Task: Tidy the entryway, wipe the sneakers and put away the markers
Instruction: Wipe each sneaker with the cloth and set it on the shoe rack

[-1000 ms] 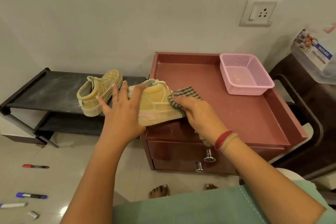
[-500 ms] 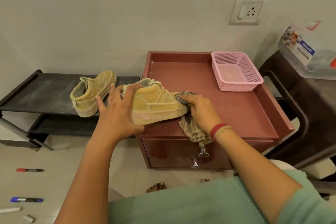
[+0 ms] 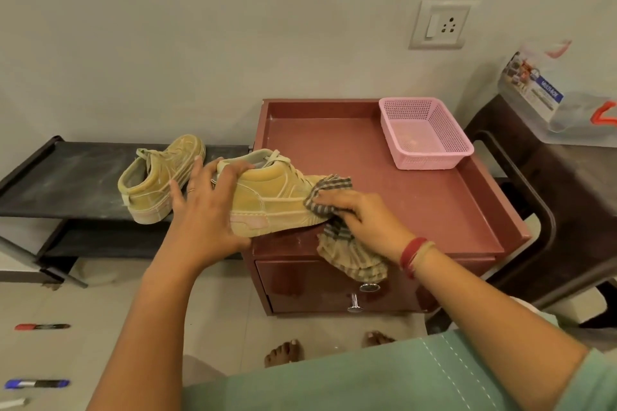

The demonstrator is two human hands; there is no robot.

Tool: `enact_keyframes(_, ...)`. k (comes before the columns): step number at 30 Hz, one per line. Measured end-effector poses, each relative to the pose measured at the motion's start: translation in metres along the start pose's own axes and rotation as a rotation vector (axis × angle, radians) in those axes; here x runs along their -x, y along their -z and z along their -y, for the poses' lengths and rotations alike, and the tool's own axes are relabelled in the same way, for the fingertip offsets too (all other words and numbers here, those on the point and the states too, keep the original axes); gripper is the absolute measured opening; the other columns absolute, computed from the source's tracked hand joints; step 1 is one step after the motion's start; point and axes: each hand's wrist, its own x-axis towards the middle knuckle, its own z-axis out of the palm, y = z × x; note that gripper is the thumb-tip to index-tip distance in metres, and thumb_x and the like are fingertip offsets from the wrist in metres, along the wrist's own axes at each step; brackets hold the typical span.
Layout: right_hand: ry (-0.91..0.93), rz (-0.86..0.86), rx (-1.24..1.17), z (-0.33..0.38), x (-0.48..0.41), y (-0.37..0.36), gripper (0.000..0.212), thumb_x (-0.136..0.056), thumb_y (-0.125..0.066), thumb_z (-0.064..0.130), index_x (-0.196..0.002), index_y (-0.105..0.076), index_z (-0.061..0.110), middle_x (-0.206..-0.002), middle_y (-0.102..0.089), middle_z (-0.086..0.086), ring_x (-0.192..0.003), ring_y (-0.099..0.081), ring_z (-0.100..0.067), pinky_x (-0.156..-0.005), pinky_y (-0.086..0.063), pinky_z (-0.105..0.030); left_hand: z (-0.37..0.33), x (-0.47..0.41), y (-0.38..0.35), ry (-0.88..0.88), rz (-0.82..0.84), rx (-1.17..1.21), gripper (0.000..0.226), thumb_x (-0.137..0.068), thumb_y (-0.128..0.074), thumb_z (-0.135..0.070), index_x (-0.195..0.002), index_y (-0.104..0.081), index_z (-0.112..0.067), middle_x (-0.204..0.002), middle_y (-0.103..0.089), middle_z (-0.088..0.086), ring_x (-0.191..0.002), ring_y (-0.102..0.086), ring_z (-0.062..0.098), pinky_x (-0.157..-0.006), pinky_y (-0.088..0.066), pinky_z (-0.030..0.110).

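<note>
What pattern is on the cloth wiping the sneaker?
Grey-and-beige check; the cloth, pressed on the sneaker, shows best in the head view.

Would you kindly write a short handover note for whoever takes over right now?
Left hand grips the near sneaker by the heel, on the red cabinet. Right hand holds the checked cloth against its toe.
Other sneaker sits on the black rack; red marker and blue marker lie on the floor.
Done: wiping under way. Left: finish wiping, put away markers, perhaps into the pink basket.
</note>
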Motion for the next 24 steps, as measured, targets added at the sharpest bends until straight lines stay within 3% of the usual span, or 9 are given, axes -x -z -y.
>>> enact_keyframes(2, 0.045, 0.01, 0.084, -0.008, -0.002, 0.0, 0.049, -0.081, -0.047, -0.013, -0.118, -0.064, 0.015, -0.124, -0.061, 0.002, -0.115, -0.048, -0.002, -0.101, -0.025, -0.003, -0.001, -0.001, 0.001, -0.002, 0.006, 0.005, 0.101, -0.056, -0.084, -0.035, -0.134, -0.021, -0.044, -0.148, -0.024, 0.006, -0.146, 0.007, 0.029, -0.111, 0.007, 0.061)
enact_keyframes(6, -0.122, -0.114, 0.113, -0.024, -0.011, 0.004, 0.048, -0.083, -0.045, -0.012, -0.118, -0.064, 0.013, -0.126, -0.061, -0.006, -0.119, -0.053, -0.017, -0.095, -0.026, -0.003, -0.003, -0.002, 0.002, -0.002, 0.013, 0.016, 0.099, -0.054, -0.083, -0.031, -0.134, -0.024, -0.041, -0.148, -0.024, 0.007, -0.147, 0.004, 0.029, -0.112, 0.004, 0.063)
enact_keyframes(10, -0.03, -0.083, 0.021, -0.011, -0.002, -0.013, 0.047, -0.083, -0.046, -0.013, -0.118, -0.064, 0.013, -0.123, -0.061, -0.001, -0.115, -0.049, -0.004, -0.097, -0.024, 0.002, -0.002, 0.0, 0.004, -0.004, 0.022, 0.042, 0.096, -0.052, -0.08, -0.042, -0.13, -0.024, -0.043, -0.149, -0.024, 0.005, -0.147, 0.003, 0.028, -0.111, 0.004, 0.062)
enact_keyframes(14, -0.175, -0.148, 0.072, -0.023, -0.011, -0.003, 0.046, -0.083, -0.044, -0.013, -0.115, -0.066, 0.011, -0.121, -0.063, -0.009, -0.114, -0.057, -0.024, -0.092, -0.027, -0.002, -0.004, 0.002, 0.003, -0.028, 0.034, 0.031, 0.097, -0.054, -0.082, -0.045, -0.13, -0.021, -0.045, -0.153, -0.018, 0.005, -0.147, 0.005, 0.027, -0.112, 0.005, 0.061)
enact_keyframes(18, -0.025, -0.07, 0.095, -0.007, -0.008, -0.012, 0.044, -0.081, -0.047, -0.013, -0.113, -0.067, 0.009, -0.121, -0.063, -0.006, -0.113, -0.054, -0.012, -0.094, -0.024, 0.003, -0.001, 0.002, 0.003, -0.016, 0.083, 0.034, 0.106, -0.057, -0.087, -0.026, -0.129, -0.012, -0.048, -0.156, -0.006, 0.004, -0.146, 0.007, 0.025, -0.115, -0.001, 0.06)
enact_keyframes(20, -0.035, -0.08, 0.113, -0.015, -0.012, -0.011, 0.044, -0.081, -0.047, -0.012, -0.113, -0.067, 0.011, -0.123, -0.062, -0.005, -0.115, -0.054, -0.014, -0.1, -0.03, -0.005, -0.002, 0.003, 0.004, -0.027, 0.097, 0.02, 0.108, -0.056, -0.088, -0.022, -0.129, -0.012, -0.048, -0.155, -0.007, 0.003, -0.146, 0.006, 0.025, -0.116, -0.003, 0.059)
enact_keyframes(22, -0.115, -0.113, 0.153, -0.026, -0.02, -0.008, 0.044, -0.084, -0.046, -0.008, -0.115, -0.066, 0.015, -0.122, -0.063, -0.007, -0.114, -0.058, -0.023, -0.101, -0.041, -0.026, -0.002, 0.003, 0.005, -0.025, 0.095, 0.036, 0.108, -0.056, -0.088, -0.021, -0.128, -0.013, -0.048, -0.154, -0.007, 0.003, -0.146, 0.004, 0.024, -0.116, -0.005, 0.059)
enact_keyframes(24, -0.179, -0.155, 0.141, -0.027, -0.026, -0.007, 0.042, -0.086, -0.045, -0.006, -0.117, -0.065, 0.016, -0.119, -0.064, -0.008, -0.11, -0.059, -0.025, -0.097, -0.043, -0.027, -0.003, 0.002, 0.007, -0.014, 0.109, 0.057, 0.107, -0.056, -0.088, -0.022, -0.127, -0.014, -0.05, -0.153, -0.009, 0.002, -0.145, 0.0, 0.024, -0.116, -0.007, 0.058)
